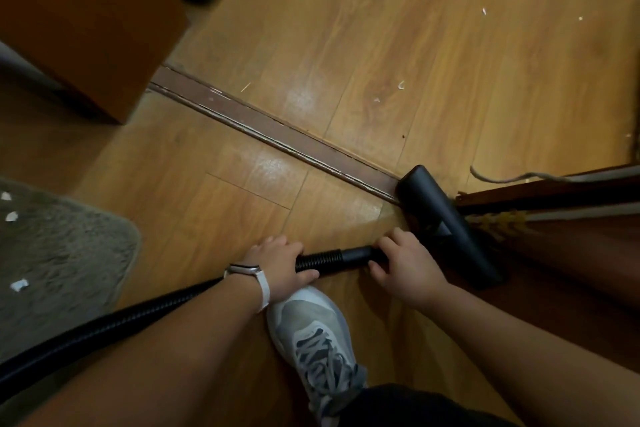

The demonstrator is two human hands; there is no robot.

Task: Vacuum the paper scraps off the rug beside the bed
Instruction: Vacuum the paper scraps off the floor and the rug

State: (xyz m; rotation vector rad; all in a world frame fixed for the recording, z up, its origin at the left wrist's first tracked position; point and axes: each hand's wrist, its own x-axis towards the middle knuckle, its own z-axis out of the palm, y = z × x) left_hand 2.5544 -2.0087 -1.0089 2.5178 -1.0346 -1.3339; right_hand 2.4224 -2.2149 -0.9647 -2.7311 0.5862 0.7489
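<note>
Wooden floor (pixel 381 28) planks fill the view, crossed by a dark threshold strip (pixel 277 135). At the lower left lies the grey rug (pixel 62 253) with 3 white paper scraps (pixel 19 285) on it; more flecks (pixel 401 84) dot the floor beyond the strip. The left hand (pixel 280 263), wearing a white watch (pixel 247 270), grips the ribbed vacuum hose (pixel 104 326). The right hand (pixel 405 263) grips the smooth tube just beside the floor head (pixel 446 222), which sits at the strip's right end, well apart from the rug. A grey shoe (pixel 311 333) stands below the hands.
</note>
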